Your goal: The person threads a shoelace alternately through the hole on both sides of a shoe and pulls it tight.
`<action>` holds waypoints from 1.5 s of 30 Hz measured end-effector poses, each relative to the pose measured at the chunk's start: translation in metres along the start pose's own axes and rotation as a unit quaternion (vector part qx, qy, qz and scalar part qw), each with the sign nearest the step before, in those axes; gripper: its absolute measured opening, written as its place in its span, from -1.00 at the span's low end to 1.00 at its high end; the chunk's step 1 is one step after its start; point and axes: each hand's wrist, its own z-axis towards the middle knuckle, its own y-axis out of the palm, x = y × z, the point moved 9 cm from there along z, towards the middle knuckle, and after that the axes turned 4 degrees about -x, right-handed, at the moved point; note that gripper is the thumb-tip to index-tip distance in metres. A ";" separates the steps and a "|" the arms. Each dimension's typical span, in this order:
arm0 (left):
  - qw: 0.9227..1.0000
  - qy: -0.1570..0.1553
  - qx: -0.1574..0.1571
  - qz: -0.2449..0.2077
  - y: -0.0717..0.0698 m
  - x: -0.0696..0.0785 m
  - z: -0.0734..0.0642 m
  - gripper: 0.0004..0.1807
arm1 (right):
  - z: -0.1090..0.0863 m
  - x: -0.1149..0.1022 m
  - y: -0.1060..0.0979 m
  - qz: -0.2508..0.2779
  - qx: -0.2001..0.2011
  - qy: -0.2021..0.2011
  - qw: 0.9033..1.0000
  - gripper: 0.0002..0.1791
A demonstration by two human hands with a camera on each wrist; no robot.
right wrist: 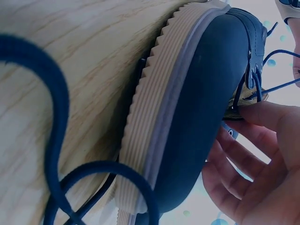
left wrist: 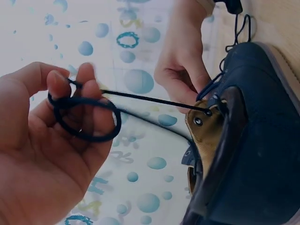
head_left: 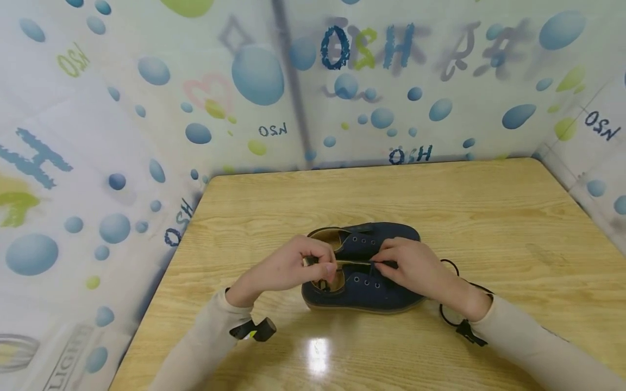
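Two navy lace-up shoes lie side by side, toes to the right: the near shoe point(head_left: 362, 300) and the far shoe point(head_left: 397, 231). My left hand point(head_left: 300, 263), over the near shoe's opening, pinches a dark blue shoelace point(left wrist: 150, 99). A loop of it curls across the fingers, and two strands run taut to the shoe. My right hand point(head_left: 415, 269) is at the near shoe's lacing, where thumb and fingers pinch the inner eyelet flap point(right wrist: 238, 101). The flap's tan lining point(left wrist: 206, 133) is turned outward in the left wrist view.
A loose length of lace point(right wrist: 56, 108) curls below my right wrist. Both wrists carry small black devices, one on the left sleeve point(head_left: 264, 329). The shoes stand on a wooden table point(head_left: 254, 212), with a bubble-patterned wall point(head_left: 342, 125) behind it.
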 end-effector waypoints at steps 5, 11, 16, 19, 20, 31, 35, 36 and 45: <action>0.998 -0.041 0.034 -0.023 -0.003 -0.009 0.000 -0.63 | 0.000 -0.001 -0.001 0.002 0.008 0.001 1.000 -0.87; 0.995 -0.041 0.066 -0.062 -0.006 -0.010 0.004 -0.70 | 0.000 -0.005 -0.004 0.000 0.030 -0.020 0.999 -0.80; 0.991 -0.006 0.082 -0.106 -0.009 -0.004 0.004 -0.76 | 0.000 -0.006 -0.002 -0.001 0.025 -0.024 0.999 -0.84; 0.991 -0.002 0.095 -0.098 -0.011 -0.003 0.004 -0.77 | 0.000 -0.004 0.000 0.003 0.016 -0.015 1.000 -0.85; 0.991 -0.003 0.102 -0.088 -0.012 -0.004 0.004 -0.78 | 0.000 -0.004 0.000 0.005 0.013 -0.012 1.000 -0.85; 0.984 -0.056 0.162 0.057 -0.023 -0.012 -0.002 -0.82 | 0.000 -0.002 0.002 0.008 -0.007 0.004 1.000 -0.82; 0.978 -0.080 0.171 0.091 -0.025 -0.015 -0.004 -0.79 | 0.000 -0.001 0.002 0.015 -0.026 0.016 0.999 -0.79; 0.976 -0.082 0.174 0.099 -0.025 -0.015 -0.005 -0.79 | 0.000 -0.001 0.001 0.017 -0.028 0.020 0.999 -0.77; 0.963 -0.088 0.228 0.116 -0.030 -0.017 -0.005 -0.82 | 0.002 -0.026 -0.022 0.097 0.046 -0.011 0.994 -0.86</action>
